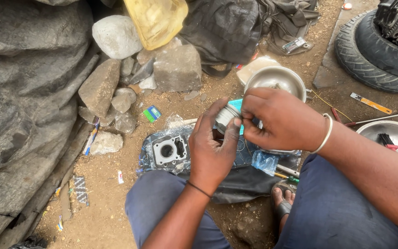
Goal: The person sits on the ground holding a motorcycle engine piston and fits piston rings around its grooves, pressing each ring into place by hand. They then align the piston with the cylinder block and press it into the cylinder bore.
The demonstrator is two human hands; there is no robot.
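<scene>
- Two hands met over my lap, above the dirt; I saw the tyre (369, 55) lying far right, well apart from them.
- The steel bowl (275, 76) sat just beyond the right hand.
- The gasket (169, 150) lay flat on plastic, just left of the left hand.
- My left hand (213, 147) was curled shut around a small metal cylinder (225, 115), thumb against its side.
- My right hand (279, 120) had its fingertips pinched together at the cylinder's rim.
</scene>
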